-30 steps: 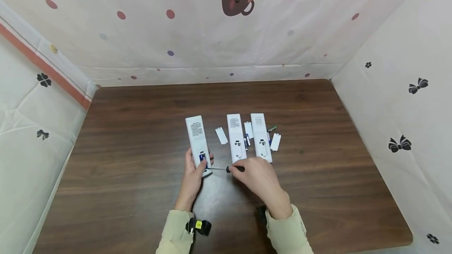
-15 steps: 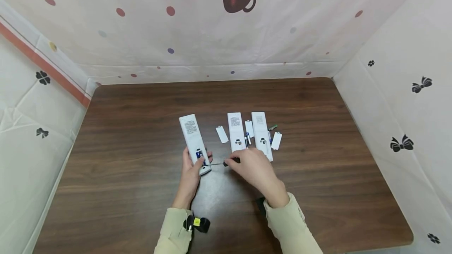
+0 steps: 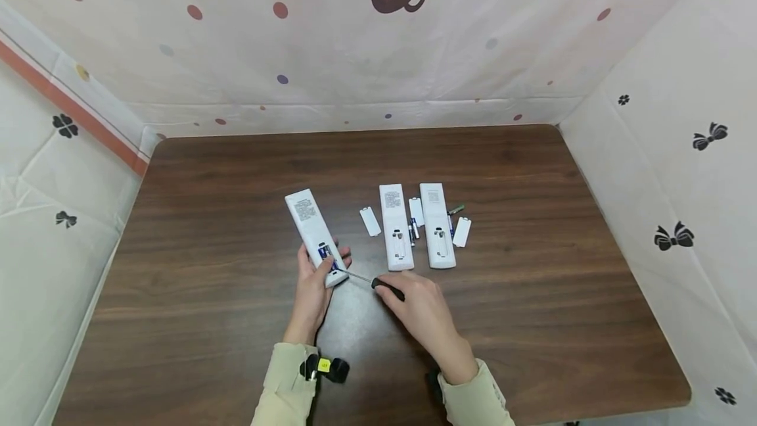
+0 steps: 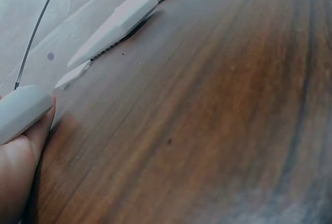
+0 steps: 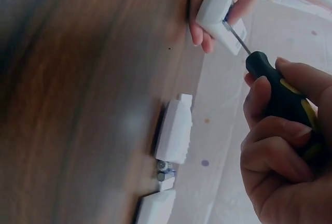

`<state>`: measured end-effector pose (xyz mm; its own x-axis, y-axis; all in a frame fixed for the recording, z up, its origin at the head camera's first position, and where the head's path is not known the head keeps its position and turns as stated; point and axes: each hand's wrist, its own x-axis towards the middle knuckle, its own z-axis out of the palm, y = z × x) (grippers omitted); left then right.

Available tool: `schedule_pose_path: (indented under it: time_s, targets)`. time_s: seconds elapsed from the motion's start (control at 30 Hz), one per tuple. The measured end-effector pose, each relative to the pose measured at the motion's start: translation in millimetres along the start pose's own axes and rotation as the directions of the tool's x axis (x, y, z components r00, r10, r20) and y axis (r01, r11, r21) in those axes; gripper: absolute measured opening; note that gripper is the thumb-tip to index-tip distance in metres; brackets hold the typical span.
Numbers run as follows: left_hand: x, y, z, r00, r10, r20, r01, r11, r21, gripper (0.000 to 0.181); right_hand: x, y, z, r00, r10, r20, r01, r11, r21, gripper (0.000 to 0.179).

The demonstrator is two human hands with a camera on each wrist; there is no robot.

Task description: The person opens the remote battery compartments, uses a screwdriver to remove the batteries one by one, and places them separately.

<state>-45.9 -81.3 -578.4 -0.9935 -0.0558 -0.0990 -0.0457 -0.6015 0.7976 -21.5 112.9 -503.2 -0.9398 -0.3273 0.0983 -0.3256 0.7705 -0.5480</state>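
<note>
My left hand point(image 3: 310, 298) grips the lower end of a white remote control point(image 3: 306, 211), back side up and tilted to the left, with the thumb on its battery compartment. Blue batteries point(image 3: 324, 251) show in that uncovered compartment. My right hand point(image 3: 422, 311) holds a screwdriver point(image 5: 277, 86) by its dark handle with yellow stripes, fingers wrapped round it. The thin shaft reaches across to the remote, its tip at the bottom end of the compartment beside the left thumb. In the right wrist view the tip meets the remote's edge point(image 5: 215, 6).
Two more white remotes point(image 3: 393, 212) lie back up to the right, their battery compartments uncovered. Around them lie white battery covers point(image 3: 370, 221), several loose batteries point(image 3: 415, 229) and a green one point(image 3: 457, 210). The wooden table point(image 3: 532, 294) meets patterned cloth walls behind and at the sides.
The held remote's top end has swung left, so it leans more. The right hand has shifted, and the screwdriver shaft, nearly level before, now slopes down toward the handle in the head view.
</note>
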Motion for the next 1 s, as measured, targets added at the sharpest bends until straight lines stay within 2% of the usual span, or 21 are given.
schedule_pose_path:
  time_s: [0.13,0.23,0.3,0.4,0.53,0.63,0.77,1.0]
  targets:
    - [-1.5,0.0,0.5,0.999,-0.018,0.041,0.013,0.993,0.121,0.054,11.0,2,-12,0.996,0.019,0.088,-0.018,1.0,-0.011,0.018]
    - [-3.3,0.7,-0.3,0.996,-0.025,0.081,0.008,0.98,0.2,0.055,24.0,0,-23,0.989,-0.009,0.151,0.017,0.999,-0.049,0.016]
    - [-4.0,1.2,-1.4,0.995,-0.029,0.096,0.008,0.978,0.21,0.055,31.0,-2,-28,0.981,-0.038,0.19,0.052,0.996,-0.072,0.017]
    - [-3.2,1.8,-2.9,0.992,-0.037,0.119,0.014,0.983,0.186,0.056,39.9,-2,-32,0.969,-0.04,0.246,0.059,0.996,-0.072,0.019]
    - [-0.5,1.5,-5.2,0.991,-0.04,0.125,0.023,0.991,0.131,0.057,47.7,5,-33,0.955,0.025,0.296,-0.031,0.999,0.016,0.017]
    - [0.7,1.8,-7.9,0.995,-0.027,0.093,0.022,0.999,0.047,0.057,44.2,12,-25,0.948,0.058,0.314,-0.093,0.991,0.098,0.02]
    - [1.5,1.6,-10.2,0.999,-0.014,0.051,0.017,0.999,-0.045,0.056,27.0,16,-6,0.957,0.074,0.28,-0.124,0.979,0.165,0.026]
    - [3.5,-3.0,-5.8,0.999,-0.017,0.05,0.022,0.995,-0.1,0.054,8.5,13,20,0.973,0.041,0.225,-0.087,0.977,0.196,0.035]
